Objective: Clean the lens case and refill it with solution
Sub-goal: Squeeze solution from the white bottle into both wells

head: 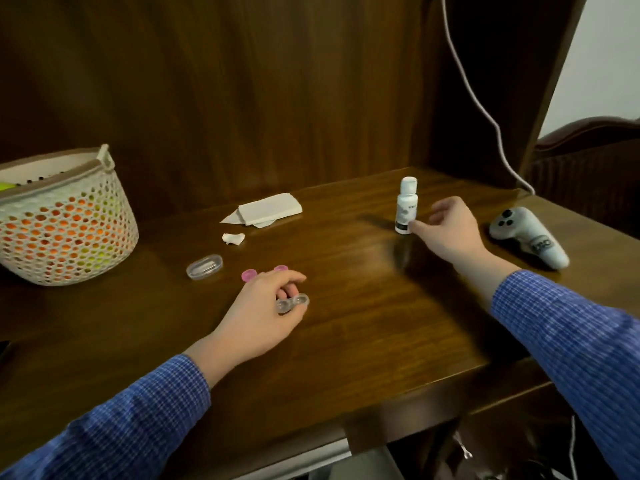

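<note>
My left hand (263, 306) pinches a clear two-well lens case (292, 303) just above the wooden desk (363, 323). Two pink caps (248, 275) lie loose on the desk right behind that hand, one partly hidden by my fingers. A small white solution bottle (406, 206) stands upright at the back right with its cap on. My right hand (446, 230) is beside the bottle's base, fingers apart, fingertips at or nearly touching its lower right side. It holds nothing.
A stack of folded tissues (265, 209) and a crumpled tissue scrap (233, 238) lie mid-desk. A clear oval box (204, 266) sits left of the caps. A white mesh basket (62, 220) stands far left, a grey controller (530, 237) far right, a white cable (485, 112) behind.
</note>
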{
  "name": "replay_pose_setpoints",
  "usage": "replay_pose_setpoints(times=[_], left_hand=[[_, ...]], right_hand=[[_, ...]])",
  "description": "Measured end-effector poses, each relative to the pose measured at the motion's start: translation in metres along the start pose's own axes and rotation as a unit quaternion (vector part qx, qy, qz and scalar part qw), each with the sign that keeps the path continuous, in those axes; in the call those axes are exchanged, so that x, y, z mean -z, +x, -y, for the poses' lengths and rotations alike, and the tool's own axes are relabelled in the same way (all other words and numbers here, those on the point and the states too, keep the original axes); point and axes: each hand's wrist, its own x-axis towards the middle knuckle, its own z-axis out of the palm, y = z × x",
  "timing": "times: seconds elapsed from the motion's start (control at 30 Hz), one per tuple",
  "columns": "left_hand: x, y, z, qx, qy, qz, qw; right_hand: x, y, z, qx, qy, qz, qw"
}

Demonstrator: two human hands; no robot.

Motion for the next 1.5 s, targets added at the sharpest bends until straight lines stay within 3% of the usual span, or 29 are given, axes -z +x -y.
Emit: replay_pose_setpoints(times=[0.17, 0.43, 0.53, 0.83, 1.0, 1.17, 1.23, 1.37, 1.5], left_hand=[[-0.014, 0.014, -0.012, -0.022, -0.020, 0.003, 1.000], [-0.013, 0.014, -0.007, -0.027, -0.026, 0.007, 0.999], [-0.004, 0.009, 0.000, -0.022, -0.023, 0.017, 0.999], [0.042, -0.029, 0.042, 0.049, -0.021, -0.004, 0.999], [0.059, -0.043, 0.061, 0.086, -0.007, -0.006, 0.996], [0.062, -0.048, 0.070, 0.051, 0.006, 0.011, 0.999], [0.069, -0.044, 0.072, 0.055, -0.010, -0.025, 0.998], [0.092, -0.025, 0.061, 0.061, -0.175, -0.148, 0.971], [0.089, -0.010, 0.038, 0.008, -0.191, -0.142, 0.971]], right_hand=[[-0.018, 0.029, -0.001, -0.020, 0.021, 0.033, 0.999], [-0.037, 0.030, 0.006, 0.069, 0.021, 0.046, 0.996], [-0.046, 0.013, 0.019, 0.104, 0.019, 0.083, 0.991], [-0.101, -0.087, 0.101, 0.277, 0.080, 0.255, 0.923], [-0.128, -0.122, 0.130, 0.295, 0.122, 0.314, 0.894], [-0.143, -0.135, 0.136, 0.282, 0.169, 0.339, 0.881], [-0.145, -0.135, 0.137, 0.278, 0.173, 0.348, 0.879], [-0.143, -0.135, 0.134, 0.287, 0.209, 0.382, 0.853], [-0.142, -0.138, 0.131, 0.322, 0.198, 0.381, 0.844]])
